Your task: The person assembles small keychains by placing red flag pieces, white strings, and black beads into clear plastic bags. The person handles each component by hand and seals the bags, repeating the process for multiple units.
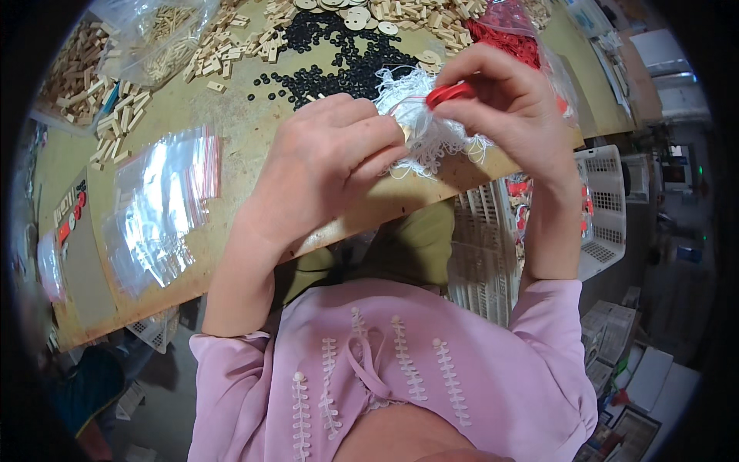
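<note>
My right hand (500, 104) pinches small red discs (449, 95) between thumb and fingers, above a heap of white string (431, 150). Facing it, my left hand (331, 154) is closed with its fingers curled, its back toward me. What looks like a clear zip bag (418, 122) with a thin red edge sits at its fingertips, the opening close to the red discs. Much of the bag is hard to make out against the white string. The left fingertips are mostly hidden.
Black rings (339, 58), wooden blocks (227, 46) and round wooden discs (356, 17) lie beyond my hands. Red pieces (504, 38) fill a bag at far right. Flat zip bags (158, 208) and a cardboard strip (86, 266) lie left. White baskets (604, 208) stand below the table edge.
</note>
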Available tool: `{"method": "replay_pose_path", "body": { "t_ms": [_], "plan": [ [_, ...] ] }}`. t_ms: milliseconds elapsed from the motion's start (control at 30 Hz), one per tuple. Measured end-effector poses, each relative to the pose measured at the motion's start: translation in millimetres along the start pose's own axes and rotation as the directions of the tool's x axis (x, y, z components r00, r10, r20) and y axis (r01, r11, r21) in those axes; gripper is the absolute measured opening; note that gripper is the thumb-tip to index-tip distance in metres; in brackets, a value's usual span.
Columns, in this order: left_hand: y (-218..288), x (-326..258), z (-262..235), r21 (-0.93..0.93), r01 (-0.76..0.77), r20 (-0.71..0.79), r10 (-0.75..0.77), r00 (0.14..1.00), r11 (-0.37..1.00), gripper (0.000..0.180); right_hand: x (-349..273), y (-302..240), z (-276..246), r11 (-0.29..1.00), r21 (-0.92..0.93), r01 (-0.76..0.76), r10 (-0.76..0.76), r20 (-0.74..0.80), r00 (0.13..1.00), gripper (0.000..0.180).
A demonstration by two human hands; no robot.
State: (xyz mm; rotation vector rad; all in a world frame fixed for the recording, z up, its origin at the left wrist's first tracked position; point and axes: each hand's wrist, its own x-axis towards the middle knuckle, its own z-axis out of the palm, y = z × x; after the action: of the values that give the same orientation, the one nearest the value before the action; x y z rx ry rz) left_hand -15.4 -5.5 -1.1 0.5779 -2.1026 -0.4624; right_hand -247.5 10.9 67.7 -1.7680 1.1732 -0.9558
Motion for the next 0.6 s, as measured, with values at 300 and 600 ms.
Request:
{"method": "replay_pose_path", "body": {
  "t_ms": [300,600],
  "plan": [
    [-8,0,3,-0.007,-0.089,0.032,0.089,0.996,0.996,0.012,-18,-4,4,0.913,-0.395,0.102,-0.124,-0.031,0.992,0.023],
    [2,0,-9,-0.179,0.095,-0.246,-0.138,0.959,0.979,0.004,-112,79,-114,0.920,-0.335,-0.206,-0.033,-0.588,0.808,0.011]
  ]
}}
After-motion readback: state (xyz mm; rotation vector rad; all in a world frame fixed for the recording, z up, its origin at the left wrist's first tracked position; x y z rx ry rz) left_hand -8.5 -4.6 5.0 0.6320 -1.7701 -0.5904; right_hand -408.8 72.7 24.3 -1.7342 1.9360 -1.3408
